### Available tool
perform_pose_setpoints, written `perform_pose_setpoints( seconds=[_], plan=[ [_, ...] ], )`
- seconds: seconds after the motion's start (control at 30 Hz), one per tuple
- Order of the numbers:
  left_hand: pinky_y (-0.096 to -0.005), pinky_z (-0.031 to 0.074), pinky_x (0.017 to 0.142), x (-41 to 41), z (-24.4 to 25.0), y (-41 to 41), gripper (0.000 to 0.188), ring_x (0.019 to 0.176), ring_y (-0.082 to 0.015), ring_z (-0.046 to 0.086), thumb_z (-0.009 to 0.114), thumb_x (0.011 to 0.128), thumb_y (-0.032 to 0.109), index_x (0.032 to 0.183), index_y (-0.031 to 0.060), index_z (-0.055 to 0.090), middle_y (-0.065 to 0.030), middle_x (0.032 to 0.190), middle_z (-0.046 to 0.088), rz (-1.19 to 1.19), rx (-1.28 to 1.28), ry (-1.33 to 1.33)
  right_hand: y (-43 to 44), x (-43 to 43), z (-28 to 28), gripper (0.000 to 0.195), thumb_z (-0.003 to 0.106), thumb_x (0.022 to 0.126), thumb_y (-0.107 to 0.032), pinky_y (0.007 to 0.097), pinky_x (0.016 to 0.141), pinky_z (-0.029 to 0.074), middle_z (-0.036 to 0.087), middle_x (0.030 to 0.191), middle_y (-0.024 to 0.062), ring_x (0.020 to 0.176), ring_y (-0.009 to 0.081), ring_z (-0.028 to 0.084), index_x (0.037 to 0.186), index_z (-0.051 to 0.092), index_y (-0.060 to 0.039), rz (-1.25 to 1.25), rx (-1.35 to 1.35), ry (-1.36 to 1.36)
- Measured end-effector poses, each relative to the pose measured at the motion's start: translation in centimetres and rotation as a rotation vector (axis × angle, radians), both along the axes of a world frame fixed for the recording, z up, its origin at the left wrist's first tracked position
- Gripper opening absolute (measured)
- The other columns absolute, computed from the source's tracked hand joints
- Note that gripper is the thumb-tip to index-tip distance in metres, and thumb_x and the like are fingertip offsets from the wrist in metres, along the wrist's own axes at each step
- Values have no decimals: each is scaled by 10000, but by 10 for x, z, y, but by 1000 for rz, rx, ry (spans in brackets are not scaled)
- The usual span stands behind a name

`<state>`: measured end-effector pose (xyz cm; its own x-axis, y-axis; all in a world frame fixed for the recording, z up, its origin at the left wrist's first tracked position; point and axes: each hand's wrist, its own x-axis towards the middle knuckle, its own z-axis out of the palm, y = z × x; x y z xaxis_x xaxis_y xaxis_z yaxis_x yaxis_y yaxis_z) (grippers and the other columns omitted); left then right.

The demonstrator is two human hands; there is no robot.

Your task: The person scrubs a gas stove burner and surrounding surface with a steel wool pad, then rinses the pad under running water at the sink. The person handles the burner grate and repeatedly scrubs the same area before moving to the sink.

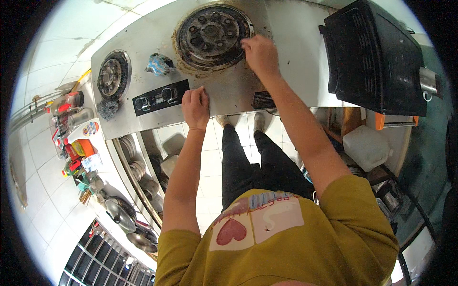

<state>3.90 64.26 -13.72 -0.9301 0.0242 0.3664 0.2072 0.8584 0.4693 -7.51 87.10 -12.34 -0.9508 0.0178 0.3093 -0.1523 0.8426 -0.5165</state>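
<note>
My right hand [260,55] is at the right rim of a large, soiled gas burner [211,34], fingers bent; whether something small is between the fingertips cannot be told. My left hand [195,107] rests with curled fingers on the front edge of the steel stove top [229,89], just right of the black control panel [161,97] with its two knobs. A crumpled blue and white wad [159,64] lies between the large burner and a smaller burner [110,78] on the left. Near the smaller burner's front sits a grey scouring pad of metal wool [108,109].
A black oven-like appliance [375,57] stands on the counter at right. Bottles, including a white spray bottle [84,131], line the left ledge, with pans and a glass lid [120,214] nearer me. Stacked bowls [137,169] sit below the counter. A white plastic jug [368,148] is below right.
</note>
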Motion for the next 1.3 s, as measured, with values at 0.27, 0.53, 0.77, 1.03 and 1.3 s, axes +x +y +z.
perform_pose_setpoints(
  seconds=[0.27, 0.53, 0.77, 1.03, 1.3],
  plan=[
    [-419, 474, 731, 2, 3, 1, 122, 833, -322, 581, 633, 849, 76, 971, 77, 639, -108, 880, 596, 35, -2, -16, -14, 16, 4, 134, 684, 837, -160, 427, 780, 511, 643, 885, 114, 850, 326, 614, 944, 751, -117, -28, 45, -91],
    [-406, 471, 725, -4, 4, 6, 107, 812, -309, 587, 651, 837, 86, 943, 77, 645, -98, 856, 591, 11, 13, -9, 23, -47, -6, 129, 676, 823, -143, 438, 793, 523, 641, 890, 129, 870, 325, 610, 917, 766, -137, -52, 136, 44],
    [-406, 470, 722, 2, 2, 0, 82, 820, -303, 587, 646, 841, 86, 922, 80, 635, -90, 853, 589, 49, -9, -15, 4, -5, 3, 151, 674, 827, -153, 456, 797, 524, 640, 918, 147, 881, 332, 602, 943, 767, -134, 77, 88, -121],
    [-414, 468, 720, -3, 4, 7, 98, 821, -301, 583, 647, 836, 80, 933, 76, 635, -91, 847, 584, 26, 18, -17, 19, -63, -12, 156, 655, 845, -176, 463, 809, 520, 643, 911, 155, 910, 347, 600, 939, 769, -127, -12, 131, 14],
    [-414, 472, 724, 0, 3, 2, 109, 829, -310, 582, 647, 837, 85, 946, 78, 635, -93, 857, 583, 43, -10, -40, 8, 1, 9, 151, 676, 846, -188, 458, 825, 509, 645, 917, 138, 910, 345, 598, 956, 764, -136, 129, 12, -210]
  ],
)
